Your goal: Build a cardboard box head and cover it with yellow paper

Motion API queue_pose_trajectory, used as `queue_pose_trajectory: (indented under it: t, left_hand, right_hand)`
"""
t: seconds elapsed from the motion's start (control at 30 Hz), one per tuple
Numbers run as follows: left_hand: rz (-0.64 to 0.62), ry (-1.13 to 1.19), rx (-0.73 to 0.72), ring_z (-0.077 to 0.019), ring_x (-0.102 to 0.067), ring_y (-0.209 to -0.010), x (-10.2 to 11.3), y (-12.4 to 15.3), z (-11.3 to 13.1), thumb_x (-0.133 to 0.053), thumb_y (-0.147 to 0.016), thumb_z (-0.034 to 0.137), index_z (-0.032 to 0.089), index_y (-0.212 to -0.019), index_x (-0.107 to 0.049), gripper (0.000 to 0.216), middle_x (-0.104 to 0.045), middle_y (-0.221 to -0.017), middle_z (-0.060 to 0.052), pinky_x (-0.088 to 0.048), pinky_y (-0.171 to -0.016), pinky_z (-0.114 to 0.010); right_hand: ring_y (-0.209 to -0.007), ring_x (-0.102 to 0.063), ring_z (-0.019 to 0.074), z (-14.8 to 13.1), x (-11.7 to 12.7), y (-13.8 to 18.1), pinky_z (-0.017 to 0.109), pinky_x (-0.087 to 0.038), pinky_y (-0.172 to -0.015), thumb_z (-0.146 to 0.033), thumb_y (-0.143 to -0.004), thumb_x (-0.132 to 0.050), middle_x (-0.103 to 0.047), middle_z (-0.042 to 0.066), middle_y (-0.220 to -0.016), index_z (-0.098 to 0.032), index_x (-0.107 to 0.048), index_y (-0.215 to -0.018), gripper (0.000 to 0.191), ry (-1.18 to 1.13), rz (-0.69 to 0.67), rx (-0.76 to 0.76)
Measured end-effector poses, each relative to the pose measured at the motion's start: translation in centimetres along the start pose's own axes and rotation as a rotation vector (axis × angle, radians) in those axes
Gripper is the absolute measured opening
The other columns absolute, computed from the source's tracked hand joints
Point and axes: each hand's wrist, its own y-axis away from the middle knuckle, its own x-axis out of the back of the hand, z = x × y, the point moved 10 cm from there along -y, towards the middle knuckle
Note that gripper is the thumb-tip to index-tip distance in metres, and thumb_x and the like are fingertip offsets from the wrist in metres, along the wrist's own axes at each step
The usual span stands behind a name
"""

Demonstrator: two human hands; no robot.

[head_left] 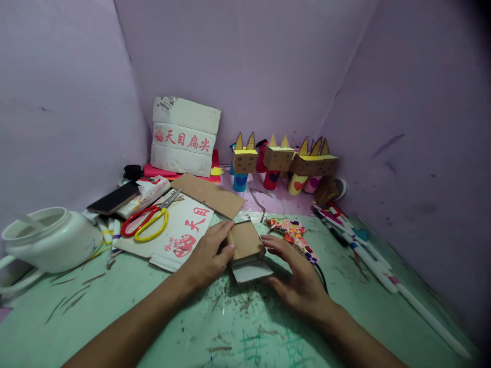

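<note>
A small brown cardboard box [246, 241] sits between my hands over the table, with a pale flap [251, 272] folded out toward me. My left hand [210, 255] grips its left side, thumb at the front corner and fingers along the far edge. On the other side, my right hand [297, 273] is spread around the right corner; the index fingertip lies at the box's edge and the thumb is close to the flap. Whether those fingertips press on the cardboard I cannot tell. The box's underside is hidden.
Red-and-yellow scissors [151, 217] lie on printed white cardboard [178, 240] at left, near a white pot [53, 237] and a phone [115, 198]. Several box-headed figures [244, 162] stand at the back. Patterned scraps [293, 231] and markers [364, 253] lie to the right.
</note>
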Motion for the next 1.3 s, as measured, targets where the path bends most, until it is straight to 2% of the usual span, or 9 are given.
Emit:
queue_pose_trajectory:
  t: [0.1,0.23,0.33,0.47,0.57,0.8,1.07,1.3]
  left_hand:
    - [-0.025,0.011,-0.012,-0.0303,-0.043,-0.132,-0.1,0.0,0.3,-0.047,-0.082,0.029,0.012,-0.133,-0.052,0.054,-0.049,-0.142,-0.015,-0.029,-0.113,-0.049]
    - [-0.072,-0.020,-0.031,-0.0307,-0.041,-0.134,-0.4,0.1,0.6,-0.043,-0.084,0.030,0.009,-0.135,-0.048,0.056,-0.046,-0.144,-0.016,-0.029,-0.114,-0.048]
    - [-0.112,-0.043,-0.012,-0.0320,-0.035,-0.138,-0.6,0.1,0.3,-0.043,-0.085,0.034,0.007,-0.140,-0.042,0.061,-0.040,-0.148,-0.018,-0.024,-0.115,-0.049]
    - [-0.252,-0.013,-0.028,-0.0372,-0.020,-0.143,-1.4,0.5,0.4,-0.067,-0.070,0.045,0.011,-0.147,-0.027,0.093,-0.022,-0.156,-0.019,-0.018,-0.116,-0.053]
    - [-0.323,0.008,-0.018,-0.0374,-0.012,-0.145,-1.9,0.8,0.4,-0.080,-0.058,0.039,0.012,-0.149,-0.022,0.110,-0.012,-0.158,-0.020,-0.015,-0.117,-0.052]
    - [-0.234,0.031,-0.070,-0.0381,-0.017,-0.143,-2.2,0.6,0.3,-0.075,-0.065,0.038,0.013,-0.144,-0.036,0.092,-0.015,-0.156,-0.021,-0.019,-0.115,-0.053]
    - [-0.190,-0.008,-0.148,-0.0337,-0.028,-0.139,-2.4,0.6,0.4,-0.064,-0.075,0.033,0.009,-0.142,-0.038,0.076,-0.024,-0.151,-0.022,-0.026,-0.114,-0.048]
    - [-0.199,-0.047,-0.121,-0.0332,-0.020,-0.143,-2.5,0.5,0.3,-0.067,-0.071,0.032,0.008,-0.145,-0.031,0.086,-0.022,-0.153,-0.022,-0.023,-0.115,-0.048]
  right_hand:
    - [-0.117,-0.059,0.0255,-0.3,-0.5,-0.2,0.043,-0.050,-0.097,-0.010,-0.079,-0.059,-0.060,0.012,-0.127,-0.026,-0.052,-0.130,0.054,-0.002,-0.019,0.043]
    - [-0.111,-0.063,0.0234,-0.5,-0.4,-0.2,0.039,-0.054,-0.093,-0.007,-0.081,-0.058,-0.063,0.011,-0.122,-0.027,-0.056,-0.128,0.051,-0.022,0.016,0.084]
    - [-0.111,-0.062,0.0245,-0.2,-0.3,-0.1,0.039,-0.055,-0.091,-0.009,-0.081,-0.059,-0.061,0.012,-0.122,-0.027,-0.058,-0.126,0.049,-0.056,0.028,0.056]
    - [-0.113,-0.059,0.0266,0.9,-0.6,-0.2,0.037,-0.059,-0.082,-0.018,-0.080,-0.068,-0.057,0.013,-0.124,-0.027,-0.060,-0.122,0.044,-0.202,0.015,-0.049]
    - [-0.108,-0.061,0.0256,1.8,-0.4,-0.4,0.036,-0.060,-0.080,-0.021,-0.076,-0.074,-0.060,0.010,-0.117,-0.027,-0.066,-0.111,0.036,-0.256,0.072,-0.124]
    - [-0.088,-0.065,0.0213,3.2,0.0,-1.0,0.031,-0.060,-0.067,-0.023,-0.066,-0.082,-0.064,0.006,-0.096,-0.025,-0.073,-0.085,0.021,-0.375,0.217,-0.224]
    - [-0.081,-0.065,0.0199,3.8,0.0,-1.2,0.029,-0.057,-0.062,-0.028,-0.063,-0.084,-0.065,0.005,-0.092,-0.026,-0.077,-0.079,0.018,-0.366,0.198,-0.238]
    - [-0.077,-0.063,0.0194,4.2,-0.3,-2.1,0.028,-0.052,-0.061,-0.040,-0.058,-0.087,-0.063,0.004,-0.085,-0.023,-0.073,-0.073,0.027,-0.379,0.116,-0.218]
